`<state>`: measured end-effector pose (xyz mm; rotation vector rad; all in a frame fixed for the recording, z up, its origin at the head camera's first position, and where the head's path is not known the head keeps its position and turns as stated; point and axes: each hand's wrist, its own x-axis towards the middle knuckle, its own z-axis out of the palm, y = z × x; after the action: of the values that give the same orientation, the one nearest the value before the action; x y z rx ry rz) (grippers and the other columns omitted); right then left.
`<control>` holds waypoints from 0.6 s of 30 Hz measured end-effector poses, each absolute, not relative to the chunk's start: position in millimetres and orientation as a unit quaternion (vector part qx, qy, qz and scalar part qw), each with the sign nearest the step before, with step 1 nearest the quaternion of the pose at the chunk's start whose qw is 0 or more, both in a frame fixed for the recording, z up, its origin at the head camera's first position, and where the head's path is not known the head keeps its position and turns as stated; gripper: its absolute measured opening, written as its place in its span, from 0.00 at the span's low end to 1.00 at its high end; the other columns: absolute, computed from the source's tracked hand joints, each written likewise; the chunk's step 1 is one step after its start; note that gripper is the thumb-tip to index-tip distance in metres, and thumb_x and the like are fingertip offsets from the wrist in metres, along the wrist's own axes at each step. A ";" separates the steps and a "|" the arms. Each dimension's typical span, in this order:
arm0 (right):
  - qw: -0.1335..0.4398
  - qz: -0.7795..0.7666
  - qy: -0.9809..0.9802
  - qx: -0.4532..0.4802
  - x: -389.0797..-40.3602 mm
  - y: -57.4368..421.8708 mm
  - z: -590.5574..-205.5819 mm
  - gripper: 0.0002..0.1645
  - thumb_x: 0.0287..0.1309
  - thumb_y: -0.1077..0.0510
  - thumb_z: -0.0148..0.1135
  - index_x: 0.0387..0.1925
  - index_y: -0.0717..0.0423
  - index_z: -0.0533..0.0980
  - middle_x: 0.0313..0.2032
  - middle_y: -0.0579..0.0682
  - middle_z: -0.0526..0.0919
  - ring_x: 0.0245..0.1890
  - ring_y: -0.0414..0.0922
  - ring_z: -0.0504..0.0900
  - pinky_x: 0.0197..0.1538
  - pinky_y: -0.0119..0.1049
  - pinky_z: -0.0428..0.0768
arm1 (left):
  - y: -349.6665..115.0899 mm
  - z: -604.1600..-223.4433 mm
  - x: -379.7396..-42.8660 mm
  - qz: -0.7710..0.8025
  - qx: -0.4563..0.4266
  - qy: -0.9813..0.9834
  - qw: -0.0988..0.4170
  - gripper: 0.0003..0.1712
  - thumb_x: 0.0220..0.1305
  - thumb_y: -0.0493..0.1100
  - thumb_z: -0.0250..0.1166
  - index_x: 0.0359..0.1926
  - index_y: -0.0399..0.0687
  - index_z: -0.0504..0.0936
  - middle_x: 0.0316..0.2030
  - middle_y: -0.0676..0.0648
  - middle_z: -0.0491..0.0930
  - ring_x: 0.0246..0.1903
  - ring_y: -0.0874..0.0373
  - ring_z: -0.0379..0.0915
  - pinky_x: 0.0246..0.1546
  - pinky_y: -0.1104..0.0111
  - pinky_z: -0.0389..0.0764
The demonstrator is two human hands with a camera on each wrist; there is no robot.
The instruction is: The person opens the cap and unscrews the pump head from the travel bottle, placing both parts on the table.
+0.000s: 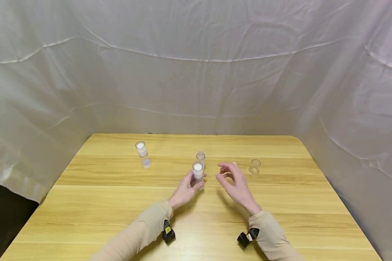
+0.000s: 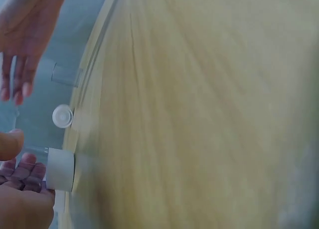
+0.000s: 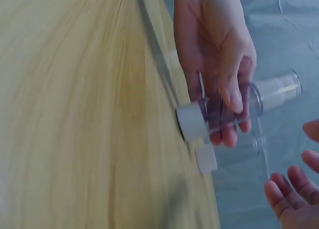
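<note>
My left hand (image 1: 184, 190) grips a small clear pump bottle (image 1: 198, 174) upright around its body. In the right wrist view, the bottle's white base (image 3: 191, 121) and white pump top (image 3: 280, 92) show on either side of those fingers. Just behind it stands a second clear bottle (image 1: 200, 156), its neck bare, with a white base (image 3: 206, 159). To the right, my right hand (image 1: 237, 185) hovers over the table, fingers loosely bent and holding nothing. Partly hidden beyond it is a round white piece (image 2: 63, 116).
Another pump bottle (image 1: 143, 156) stands at the back left of the wooden table (image 1: 111, 203). A clear, hollow cap (image 1: 254, 167) sits right of my right hand. Pale fabric (image 1: 196, 87) hangs behind the table and along its sides.
</note>
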<state>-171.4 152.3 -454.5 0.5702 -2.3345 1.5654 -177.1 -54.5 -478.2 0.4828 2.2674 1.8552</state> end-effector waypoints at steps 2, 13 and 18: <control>0.125 0.541 -0.805 0.207 -170.2 148.3 -452.4 0.26 0.61 0.65 0.67 0.60 0.65 0.73 0.51 0.60 0.80 0.52 0.56 0.80 0.57 0.44 0.86 | -52.9 -478.7 -176.4 0.619 0.170 0.761 0.092 0.25 0.71 0.30 0.55 0.67 0.31 0.65 0.64 0.32 0.74 0.68 0.36 0.68 0.75 0.46 0.65; 0.095 0.549 -0.784 0.273 -170.2 132.9 -449.0 0.39 0.55 0.65 0.72 0.67 0.61 0.67 0.61 0.61 0.76 0.61 0.55 0.77 0.65 0.51 0.81 | -45.8 -480.3 -173.7 0.603 0.219 0.760 0.107 0.24 0.71 0.32 0.56 0.66 0.31 0.66 0.62 0.32 0.76 0.64 0.38 0.72 0.71 0.49 0.71; 0.111 0.536 -0.783 0.296 -170.6 129.2 -449.6 0.37 0.54 0.68 0.71 0.65 0.64 0.69 0.59 0.62 0.77 0.59 0.49 0.78 0.63 0.41 0.83 | -44.8 -480.7 -172.8 0.595 0.235 0.759 0.121 0.27 0.71 0.31 0.56 0.68 0.32 0.65 0.64 0.33 0.75 0.66 0.39 0.70 0.73 0.49 0.69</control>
<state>-170.6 129.2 -449.6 0.8695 -2.2998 1.5738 -172.8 -44.8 -480.7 0.6857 2.2182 1.7368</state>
